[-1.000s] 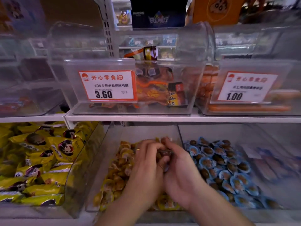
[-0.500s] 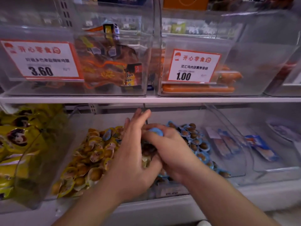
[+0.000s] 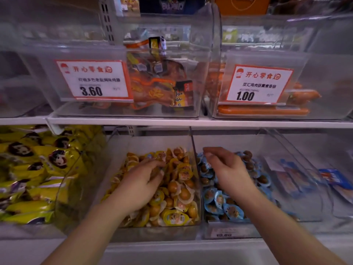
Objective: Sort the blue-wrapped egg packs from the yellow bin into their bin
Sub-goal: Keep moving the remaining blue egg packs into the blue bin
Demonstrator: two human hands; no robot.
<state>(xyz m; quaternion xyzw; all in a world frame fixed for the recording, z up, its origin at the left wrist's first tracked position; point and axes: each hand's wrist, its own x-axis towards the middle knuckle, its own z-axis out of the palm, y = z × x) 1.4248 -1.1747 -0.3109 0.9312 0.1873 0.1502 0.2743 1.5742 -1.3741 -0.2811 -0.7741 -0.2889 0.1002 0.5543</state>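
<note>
The clear bin (image 3: 152, 233) at lower centre holds a heap of yellow-wrapped egg packs (image 3: 175, 217). My left hand (image 3: 141, 184) rests palm down on that heap, fingers spread and dipping among the packs. One bluish pack (image 3: 149, 155) seems to lie at the back of the heap. To the right, past a clear divider wall (image 3: 193, 148), a second bin (image 3: 229, 225) is filled with blue-wrapped egg packs (image 3: 233, 211). My right hand (image 3: 227, 167) hovers over them, back up, fingertips drawn together and pointing left. Anything inside it is hidden.
Yellow snack bags (image 3: 38, 169) fill the bin on the left. Blue flat packets (image 3: 332, 178) lie in the bins on the right. A white shelf edge (image 3: 191, 123) runs just above, carrying clear bins with price tags 3.60 (image 3: 91, 81) and 1.00 (image 3: 257, 85).
My hands were joined over the yellow bin, the right one holding a blue pack. They have parted: the right hand has moved over the blue bin, the left has dropped onto the yellow packs.
</note>
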